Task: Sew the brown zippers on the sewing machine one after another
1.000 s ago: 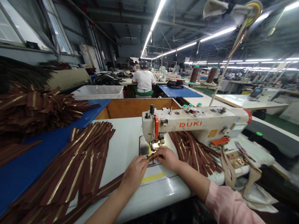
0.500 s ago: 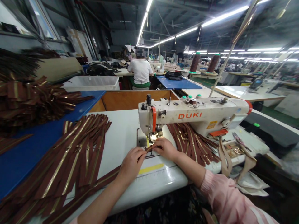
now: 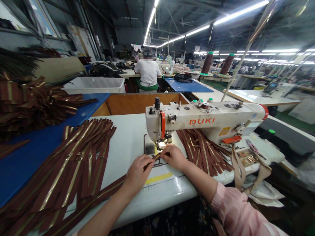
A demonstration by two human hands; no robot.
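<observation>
Rows of ceiling lights (image 3: 241, 12) run far ahead of the fingers in the head view, past a seated co-worker (image 3: 147, 72); nearer, a white tabletop (image 3: 129, 139) spreads beneath them. Just beyond the fingertips stands the sewing machine (image 3: 177, 119), its lit presser foot (image 3: 161, 146) close to the right hand (image 3: 174, 158), the nearer of the two. Both hands have thumb and fingers pinched together on one brown zipper strip (image 3: 157, 157), the left hand (image 3: 138, 172) further back. Between them, its long axis slants forward and rightward, pointing toward the foot; its front end is hidden by the right fingers. Behind the left fingers, what looks like the same strip trails back leftward, beside a fan of zippers (image 3: 71, 164). More zippers (image 3: 201, 150) lie right of the right fingers.
</observation>
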